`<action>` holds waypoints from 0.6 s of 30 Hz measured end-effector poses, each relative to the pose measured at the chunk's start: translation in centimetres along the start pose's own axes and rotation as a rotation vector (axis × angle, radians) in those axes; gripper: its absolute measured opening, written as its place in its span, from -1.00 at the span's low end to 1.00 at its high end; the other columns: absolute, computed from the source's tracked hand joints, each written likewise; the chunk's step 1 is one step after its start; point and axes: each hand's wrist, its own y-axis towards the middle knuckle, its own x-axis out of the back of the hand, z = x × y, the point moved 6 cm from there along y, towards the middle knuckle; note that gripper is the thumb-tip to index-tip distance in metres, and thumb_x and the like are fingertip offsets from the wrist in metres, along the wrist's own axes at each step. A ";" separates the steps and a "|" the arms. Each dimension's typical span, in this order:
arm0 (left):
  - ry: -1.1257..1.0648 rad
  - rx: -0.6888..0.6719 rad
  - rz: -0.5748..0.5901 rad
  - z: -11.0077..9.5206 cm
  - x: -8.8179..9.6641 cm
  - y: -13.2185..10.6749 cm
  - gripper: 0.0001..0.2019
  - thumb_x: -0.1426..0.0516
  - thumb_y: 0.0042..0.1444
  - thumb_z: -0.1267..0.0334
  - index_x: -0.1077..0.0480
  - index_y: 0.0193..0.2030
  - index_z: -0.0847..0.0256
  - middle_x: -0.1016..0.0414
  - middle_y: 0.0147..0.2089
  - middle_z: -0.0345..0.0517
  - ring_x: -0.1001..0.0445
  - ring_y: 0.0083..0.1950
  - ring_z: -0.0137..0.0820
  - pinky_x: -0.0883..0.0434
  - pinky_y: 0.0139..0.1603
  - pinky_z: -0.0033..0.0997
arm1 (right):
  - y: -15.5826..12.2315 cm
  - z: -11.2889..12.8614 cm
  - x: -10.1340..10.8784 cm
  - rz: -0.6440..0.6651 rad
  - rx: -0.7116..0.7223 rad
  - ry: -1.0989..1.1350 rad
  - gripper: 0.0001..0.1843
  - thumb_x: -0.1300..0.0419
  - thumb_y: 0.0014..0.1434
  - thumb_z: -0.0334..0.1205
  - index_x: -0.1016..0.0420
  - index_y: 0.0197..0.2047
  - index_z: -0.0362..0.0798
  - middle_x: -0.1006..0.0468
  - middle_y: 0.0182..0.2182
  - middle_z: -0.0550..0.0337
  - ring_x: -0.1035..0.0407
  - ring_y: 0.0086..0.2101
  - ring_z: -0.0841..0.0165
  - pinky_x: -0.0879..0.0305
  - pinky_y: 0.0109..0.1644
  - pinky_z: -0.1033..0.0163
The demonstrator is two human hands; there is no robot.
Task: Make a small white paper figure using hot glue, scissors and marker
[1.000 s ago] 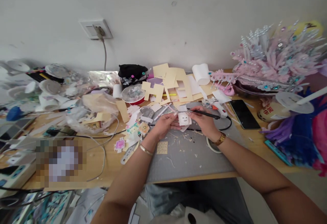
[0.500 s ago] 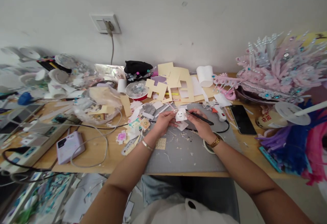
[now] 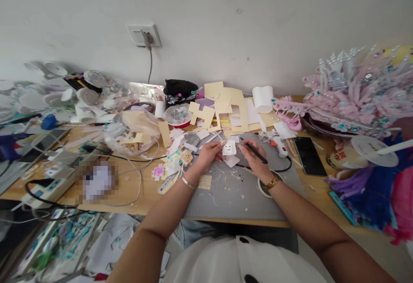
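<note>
Between the fingers of my left hand (image 3: 209, 155) is a small white cutout (image 3: 229, 148) with a smiling face drawn in black. My right hand (image 3: 256, 158) grips a black pen (image 3: 256, 151), held just to the right of the cutout and apart from it. Under the cutout, a white paper piece (image 3: 231, 161) lies near my left fingertips. Both hands are above a grey mat (image 3: 226, 201) strewn with small scraps. A roll of tape (image 3: 263, 187) is partly hidden under my right wrist.
Cream card sheets (image 3: 237, 98) lie behind the mat. Right of it are a glue gun (image 3: 280, 146), a phone (image 3: 309, 156) and a drink cup (image 3: 346, 156). On the left are a plastic bag (image 3: 130, 134), a power strip (image 3: 53, 184) and loose cables.
My right hand and the pen have drawn away to the right from the cutout. My left hand keeps its hold on the cutout. The whole view has shifted slightly.
</note>
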 end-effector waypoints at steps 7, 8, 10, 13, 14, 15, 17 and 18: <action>0.407 -0.179 -0.207 -1.1 2.3 0.6 -0.82 -0.21 0.13 0.17 -0.56 -0.24 0.23 -0.53 -0.47 -0.13 -0.44 -0.39 -0.33 -0.36 -0.31 -0.40 | 0.6 -0.1 1.5 -0.130 0.010 0.049 -0.61 -0.13 0.25 0.17 -0.40 -0.08 0.03 -0.64 -0.25 0.10 -0.51 -0.25 0.22 -0.46 -0.13 0.03; 0.456 -0.202 -0.228 -1.3 2.5 0.6 -0.84 -0.21 0.12 0.21 -0.57 -0.24 0.22 -0.58 -0.37 -0.08 -0.47 -0.31 -0.29 -0.37 -0.22 -0.37 | 0.6 -0.2 1.4 -0.116 0.010 0.043 -0.61 -0.13 0.25 0.17 -0.41 -0.07 0.03 -0.64 -0.25 0.10 -0.52 -0.24 0.21 -0.46 -0.11 0.03; 0.539 -0.242 -0.260 -1.8 2.9 0.6 -0.84 -0.19 0.13 0.27 -0.58 -0.20 0.22 -0.60 -0.23 0.00 -0.49 -0.18 -0.23 -0.37 -0.09 -0.31 | 0.5 -0.2 1.2 -0.079 0.016 0.025 -0.61 -0.15 0.25 0.14 -0.43 -0.05 0.02 -0.63 -0.22 0.08 -0.52 -0.22 0.20 -0.44 -0.09 0.03; 0.633 -0.288 -0.303 -2.3 3.5 0.6 -0.79 -0.13 0.19 0.28 -0.58 -0.13 0.25 -0.56 -0.13 0.07 -0.49 -0.10 -0.20 -0.36 0.02 -0.26 | 0.4 -0.1 1.0 -0.039 0.054 -0.028 -0.66 -0.15 0.26 0.06 -0.46 -0.03 0.02 -0.63 -0.22 0.08 -0.52 -0.20 0.19 -0.43 -0.10 0.04; 0.657 -0.300 -0.315 -2.4 3.6 0.5 -0.77 -0.11 0.21 0.28 -0.57 -0.11 0.26 -0.55 -0.11 0.09 -0.49 -0.09 -0.20 -0.36 0.02 -0.25 | 0.4 0.1 1.0 -0.031 0.081 -0.056 -0.68 -0.15 0.27 0.02 -0.47 -0.03 0.02 -0.63 -0.22 0.08 -0.52 -0.21 0.19 -0.43 -0.10 0.05; 0.677 -0.310 -0.324 -2.4 3.7 0.4 -0.75 -0.09 0.22 0.28 -0.56 -0.09 0.27 -0.54 -0.10 0.09 -0.49 -0.10 -0.21 -0.37 0.01 -0.24 | 0.5 0.4 1.1 -0.019 0.116 -0.089 -0.70 -0.13 0.27 -0.02 -0.47 -0.03 0.02 -0.63 -0.21 0.08 -0.51 -0.21 0.19 -0.43 -0.10 0.05; 0.711 -0.322 -0.331 -2.5 3.8 0.3 -0.74 -0.08 0.23 0.29 -0.56 -0.06 0.28 -0.52 -0.10 0.09 -0.49 -0.14 -0.23 -0.38 -0.03 -0.26 | 0.8 1.1 1.4 0.030 0.212 -0.179 -0.74 -0.09 0.28 -0.14 -0.50 -0.02 0.04 -0.63 -0.18 0.08 -0.50 -0.19 0.19 -0.41 -0.08 0.04; 0.726 -0.325 -0.332 -2.5 3.8 0.2 -0.74 -0.08 0.22 0.30 -0.55 -0.06 0.27 -0.52 -0.11 0.08 -0.49 -0.16 -0.25 -0.39 -0.04 -0.27 | 1.0 1.5 1.5 0.073 0.269 -0.241 -0.73 -0.09 0.25 -0.21 -0.51 -0.02 0.05 -0.63 -0.16 0.08 -0.49 -0.17 0.18 -0.40 -0.05 0.02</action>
